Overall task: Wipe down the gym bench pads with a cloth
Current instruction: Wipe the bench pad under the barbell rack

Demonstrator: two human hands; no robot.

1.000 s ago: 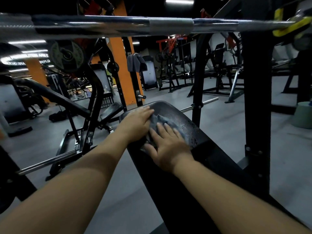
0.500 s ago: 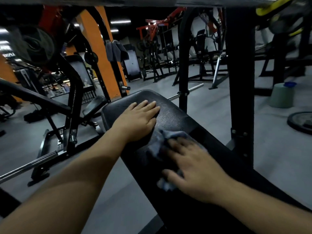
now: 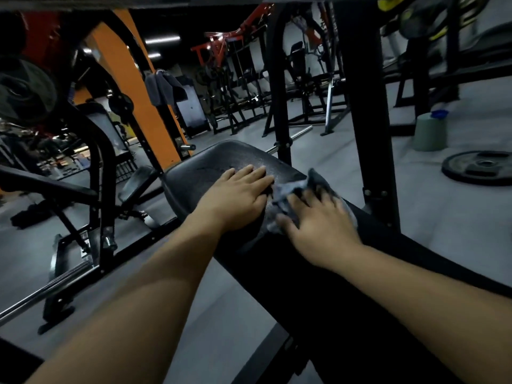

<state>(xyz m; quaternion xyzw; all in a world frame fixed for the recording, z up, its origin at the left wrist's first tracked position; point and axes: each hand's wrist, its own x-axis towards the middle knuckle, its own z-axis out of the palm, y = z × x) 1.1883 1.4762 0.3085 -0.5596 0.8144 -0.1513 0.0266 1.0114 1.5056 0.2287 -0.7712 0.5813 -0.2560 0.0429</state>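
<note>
Head view: both bare forearms reach forward and down over a black bench pad (image 3: 210,164) that runs away from the camera. The left hand (image 3: 238,198) lies palm down on the pad, fingers straight and close together, holding nothing. The right hand (image 3: 318,217) lies just beside it, palm down on the cloth (image 3: 288,189), fingers spread and stretched forward over the fabric rather than curled round it. Those fingers are motion-blurred, so their exact lie is hard to read.

The cloth is grey-blue, soft and crumpled. It is bunched between the two hands, with one corner sticking up past the right fingertips near the pad's right edge. The pad is smooth dark vinyl with a rounded far end, and a faint speckled sheen shows beyond the left fingertips.

A square black upright post (image 3: 368,106) stands right of the pad. Beyond it, on the grey floor (image 3: 318,162), a round dark weight plate (image 3: 479,167) lies flat. Behind the plate is a pale green cylindrical tub (image 3: 429,131) with something blue on top — its contents cannot be seen. To the left rises an orange column (image 3: 130,79), and a grey towel (image 3: 163,87) hangs nearby.
</note>
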